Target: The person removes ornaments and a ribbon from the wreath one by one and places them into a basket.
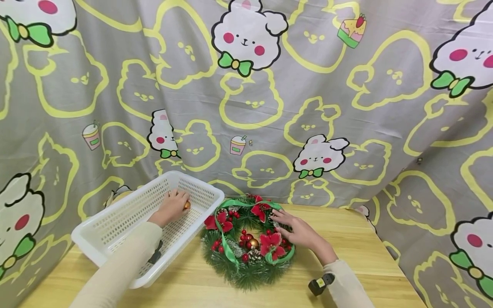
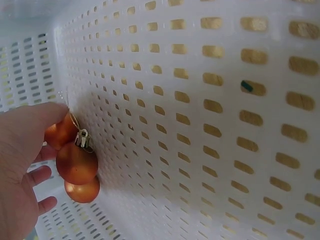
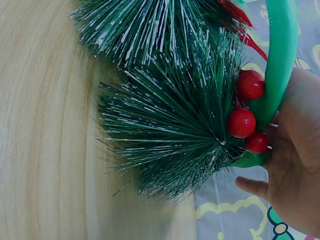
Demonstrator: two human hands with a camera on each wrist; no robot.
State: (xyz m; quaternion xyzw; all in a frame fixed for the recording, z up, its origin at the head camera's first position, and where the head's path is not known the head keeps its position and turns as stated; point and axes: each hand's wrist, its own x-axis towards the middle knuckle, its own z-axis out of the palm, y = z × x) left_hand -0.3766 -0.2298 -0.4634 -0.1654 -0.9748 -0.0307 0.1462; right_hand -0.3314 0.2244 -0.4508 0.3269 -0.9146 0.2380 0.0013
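Inside a white perforated plastic basket (image 1: 115,218), my left hand (image 1: 173,207) pinches an orange Christmas ball (image 2: 61,131) between thumb and fingers. Two more orange balls (image 2: 77,164) lie against that one, the nearer with a gold cap and cord. On the table, a green Christmas wreath (image 1: 246,273) carries red poinsettias (image 1: 271,244), red berries, pinecones, a gold ball (image 1: 253,243) and green ribbon (image 1: 228,246). My right hand (image 1: 296,229) touches its right side with loosely spread fingers, beside the ribbon and berries (image 3: 242,122); some fingertips are hidden behind the ribbon.
The pale wooden table (image 1: 331,239) has its right edge near my right arm. A grey patterned cloth (image 1: 250,171) hangs behind and at both sides. The basket stands left of the wreath, its right corner close to it. Each wrist wears a small black camera (image 1: 321,284).
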